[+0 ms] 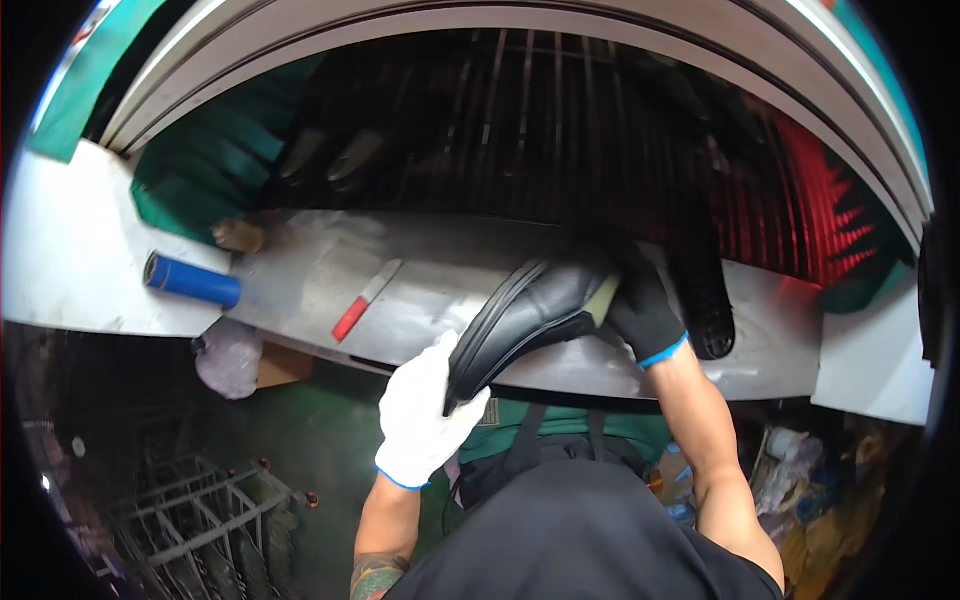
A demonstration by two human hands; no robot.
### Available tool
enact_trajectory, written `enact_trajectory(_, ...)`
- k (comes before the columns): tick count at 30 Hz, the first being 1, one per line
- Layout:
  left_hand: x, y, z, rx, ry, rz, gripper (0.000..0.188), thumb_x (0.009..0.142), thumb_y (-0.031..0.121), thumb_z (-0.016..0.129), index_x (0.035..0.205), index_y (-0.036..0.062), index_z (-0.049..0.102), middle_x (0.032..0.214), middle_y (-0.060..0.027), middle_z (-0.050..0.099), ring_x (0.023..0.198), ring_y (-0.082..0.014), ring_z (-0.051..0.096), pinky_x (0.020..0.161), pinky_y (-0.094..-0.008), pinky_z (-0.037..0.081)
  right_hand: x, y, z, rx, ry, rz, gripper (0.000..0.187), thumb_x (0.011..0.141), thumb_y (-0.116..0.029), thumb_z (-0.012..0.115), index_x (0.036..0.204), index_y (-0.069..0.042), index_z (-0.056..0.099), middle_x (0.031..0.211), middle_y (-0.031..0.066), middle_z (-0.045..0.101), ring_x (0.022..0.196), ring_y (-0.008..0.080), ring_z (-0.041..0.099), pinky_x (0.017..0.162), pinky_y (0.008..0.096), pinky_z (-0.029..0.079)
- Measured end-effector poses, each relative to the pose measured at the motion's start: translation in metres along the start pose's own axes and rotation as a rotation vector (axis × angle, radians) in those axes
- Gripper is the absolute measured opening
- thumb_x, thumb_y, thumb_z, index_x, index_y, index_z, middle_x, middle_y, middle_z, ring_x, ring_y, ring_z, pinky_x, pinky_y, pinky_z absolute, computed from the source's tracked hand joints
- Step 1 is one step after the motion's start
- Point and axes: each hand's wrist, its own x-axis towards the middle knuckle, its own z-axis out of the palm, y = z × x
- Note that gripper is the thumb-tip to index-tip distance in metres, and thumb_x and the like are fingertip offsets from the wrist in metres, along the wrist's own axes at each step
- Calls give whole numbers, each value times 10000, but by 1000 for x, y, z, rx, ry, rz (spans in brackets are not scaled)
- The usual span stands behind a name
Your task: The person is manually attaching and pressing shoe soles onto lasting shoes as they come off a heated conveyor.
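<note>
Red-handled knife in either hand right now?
No, the red-handled knife lies on the metal shelf, while the left hand and right hand both hold the black shoe.

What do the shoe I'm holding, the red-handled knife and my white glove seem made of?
Held shoe: probably leather or imitation leather, judging by its smooth, softly shiny surface. Red-handled knife: likely a metal blade, from its grey sheen; handle perhaps plastic, evenly coloured. White glove: apparently knitted fabric, matt and soft-looking; fibre unclear.
</note>
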Motion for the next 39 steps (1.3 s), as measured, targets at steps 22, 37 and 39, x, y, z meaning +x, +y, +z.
enact_trajectory(22, 103, -7, 43, -2028, 677, -242, 725, 928, 350, 763, 1511, 44, 460, 1405, -208, 567, 1186, -364, 622, 1123, -569, 474, 46, -118, -10, 328, -372, -103, 1022, 625, -232, 1005, 1492, -77, 488, 1292, 151, 704, 1178, 247, 703, 994, 378, 566)
enact_trajectory(37, 114, -2, 29, -1565, 354, -59, 657, 813, 343, 796, 1304, -3, 531, 1270, -296, 632, 1168, -402, 652, 1077, -538, 509, 41, -142, -14, 144, -403, -119, 1000, 597, -243, 1042, 1400, -55, 476, 1314, 160, 655, 1219, 232, 659, 1033, 384, 548)
enact_trajectory(39, 111, -9, 35, -2043, 407, -51, 659, 820, 305, 749, 1360, 10, 513, 1288, -267, 629, 1167, -385, 640, 1067, -526, 513, 40, -137, -14, 184, -378, -97, 994, 595, -246, 1042, 1392, -56, 481, 1305, 163, 661, 1216, 232, 663, 1026, 385, 552)
